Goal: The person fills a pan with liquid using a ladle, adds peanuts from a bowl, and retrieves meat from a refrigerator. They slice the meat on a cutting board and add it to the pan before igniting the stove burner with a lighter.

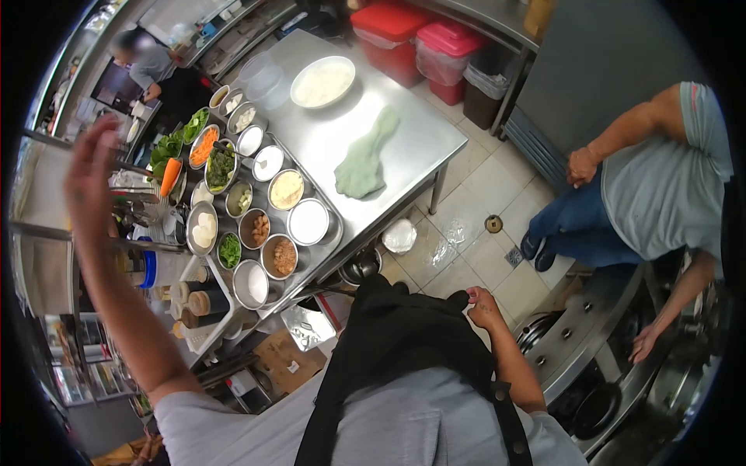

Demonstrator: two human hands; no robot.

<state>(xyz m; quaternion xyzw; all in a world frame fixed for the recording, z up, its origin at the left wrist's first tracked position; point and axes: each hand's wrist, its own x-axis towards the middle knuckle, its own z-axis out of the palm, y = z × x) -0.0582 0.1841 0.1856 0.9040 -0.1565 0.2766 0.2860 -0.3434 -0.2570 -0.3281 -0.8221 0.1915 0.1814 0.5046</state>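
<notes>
My left hand [93,159] is raised at the far left, beside the shelf rack and slightly blurred; its fingers look stretched out, with nothing visible in them. Low at my right side, my right hand [483,309] has its fingers curled by the edge of my black apron [412,330]; whatever they pinch is too small to make out. Nearest my left arm are metal containers of food: white balls in a bowl [202,228], shredded carrot [204,146], chopped greens [229,250] and brown crumbs [279,255]. A whole carrot [170,177] lies by leafy greens [166,149].
On the steel table [311,140] are a white oval plate [322,81] and a crumpled green cloth [367,159]. Lidded red bins [388,43] stand behind. A co-worker [660,167] stands at right beside the stove [598,334]; another person [151,66] is at far left.
</notes>
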